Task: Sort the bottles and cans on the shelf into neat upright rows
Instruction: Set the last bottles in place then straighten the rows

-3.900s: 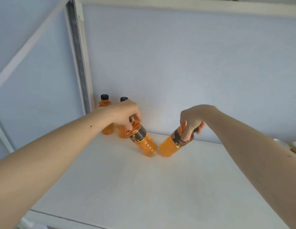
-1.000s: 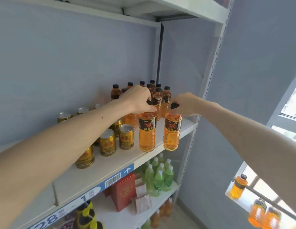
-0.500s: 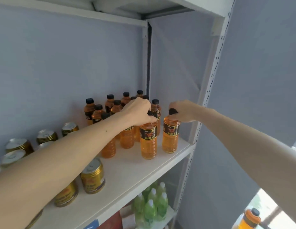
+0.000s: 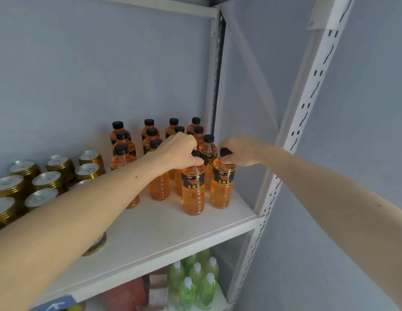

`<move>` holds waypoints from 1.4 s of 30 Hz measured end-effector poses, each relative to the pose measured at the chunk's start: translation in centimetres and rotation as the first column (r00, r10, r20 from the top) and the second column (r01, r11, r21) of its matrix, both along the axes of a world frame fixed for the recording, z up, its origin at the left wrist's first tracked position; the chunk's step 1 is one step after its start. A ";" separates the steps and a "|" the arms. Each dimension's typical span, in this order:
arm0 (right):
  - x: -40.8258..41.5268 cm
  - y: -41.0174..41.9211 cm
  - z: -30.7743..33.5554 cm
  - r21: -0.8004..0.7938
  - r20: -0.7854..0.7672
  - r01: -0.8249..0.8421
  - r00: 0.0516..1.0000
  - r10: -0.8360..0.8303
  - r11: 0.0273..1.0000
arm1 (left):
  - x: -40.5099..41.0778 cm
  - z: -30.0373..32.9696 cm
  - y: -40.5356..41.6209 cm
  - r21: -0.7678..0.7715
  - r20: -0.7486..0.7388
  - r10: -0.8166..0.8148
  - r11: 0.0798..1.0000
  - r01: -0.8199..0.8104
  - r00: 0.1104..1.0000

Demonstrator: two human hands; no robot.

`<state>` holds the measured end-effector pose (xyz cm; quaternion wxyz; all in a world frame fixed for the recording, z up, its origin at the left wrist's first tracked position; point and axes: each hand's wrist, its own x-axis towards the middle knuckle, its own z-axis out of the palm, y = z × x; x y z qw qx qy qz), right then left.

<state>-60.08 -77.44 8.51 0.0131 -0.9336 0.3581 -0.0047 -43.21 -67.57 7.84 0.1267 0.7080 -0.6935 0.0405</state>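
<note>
Two orange drink bottles with black caps and black labels stand upright at the front of the bottle group on the white shelf (image 4: 164,230). My left hand (image 4: 178,152) grips the cap of the left front bottle (image 4: 193,189). My right hand (image 4: 239,151) holds the cap of the right front bottle (image 4: 222,185). Behind them several more orange bottles (image 4: 148,133) stand upright in rows reaching the back wall. Gold cans (image 4: 49,178) with silver lids stand in rows to the left, partly hidden by my left forearm.
A perforated white upright (image 4: 303,104) frames the shelf's right front corner, close to the right bottle. Green bottles (image 4: 195,279) and a red box (image 4: 126,295) sit on the shelf below. A grey wall backs the shelf.
The two bottles were lifted from a bare shelf, carried here and set down upright at the front of the rows. Over the last half second both hands stay on the caps.
</note>
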 end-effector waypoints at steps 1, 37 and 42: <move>0.0 -0.3 -0.1 0.003 0.003 -0.006 1.000 0.006 1.000 | -0.1 0.0 -0.2 0.006 -0.004 0.015 1.000 -0.015 1.000; 8.1 8.6 5.9 -0.375 -0.164 -0.313 0.949 0.270 0.872 | 6.9 2.7 11.9 0.203 0.038 0.291 0.934 -0.293 0.956; 15.7 14.9 5.3 -0.351 -0.193 -0.408 0.912 0.361 0.843 | 12.8 2.7 20.4 0.231 0.048 0.416 0.880 -0.415 0.908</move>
